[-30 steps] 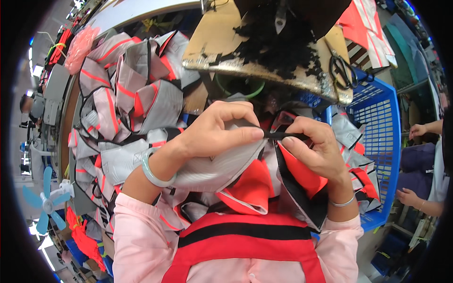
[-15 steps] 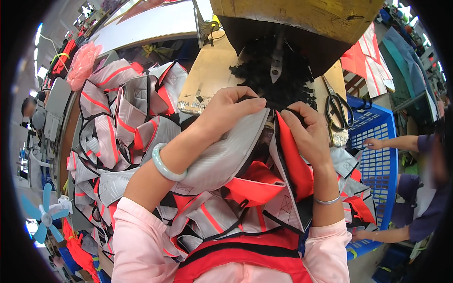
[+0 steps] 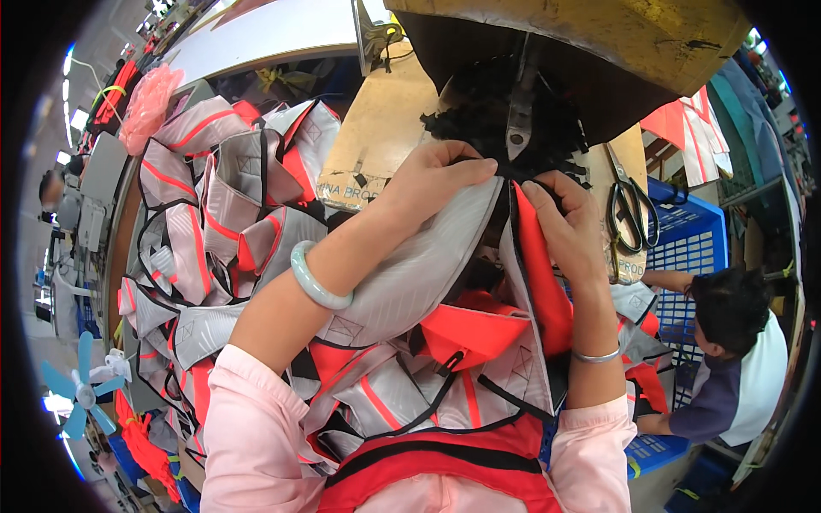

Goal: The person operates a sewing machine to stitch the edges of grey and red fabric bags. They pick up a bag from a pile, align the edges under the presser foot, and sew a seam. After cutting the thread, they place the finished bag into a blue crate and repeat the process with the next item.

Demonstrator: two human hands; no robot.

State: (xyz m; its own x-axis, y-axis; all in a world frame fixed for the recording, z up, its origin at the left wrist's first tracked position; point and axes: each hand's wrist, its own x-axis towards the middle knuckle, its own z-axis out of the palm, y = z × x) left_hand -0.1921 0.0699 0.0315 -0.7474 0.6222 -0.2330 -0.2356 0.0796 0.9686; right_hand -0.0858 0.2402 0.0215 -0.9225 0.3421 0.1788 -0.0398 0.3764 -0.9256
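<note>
A grey and red fabric bag piece with black edging (image 3: 402, 274) hangs between my hands, its top edge raised and its red lining showing. My left hand (image 3: 432, 184) pinches the black-trimmed edge of its grey panel, thumb on top. On the other side, my right hand (image 3: 569, 224) grips the edge by the red strip, fingers partly hidden behind the cloth. Just beyond the fingertips, a flat metal bar with a hole near its tip (image 3: 518, 115) points down among black scraps (image 3: 466, 120).
Similar grey and red pieces (image 3: 184, 248) are heaped at left and below my hands. Black-handled scissors (image 3: 633, 214) lie on the wooden board (image 3: 385, 103) at right. A box-like brown block (image 3: 581, 21) overhangs the far side. A person (image 3: 735, 342) leans by a blue basket (image 3: 684, 239).
The view has shifted slightly. My hands keep their hold on the fabric edges, now closer to the metal bar's tip. The person at right has leaned in over the basket.
</note>
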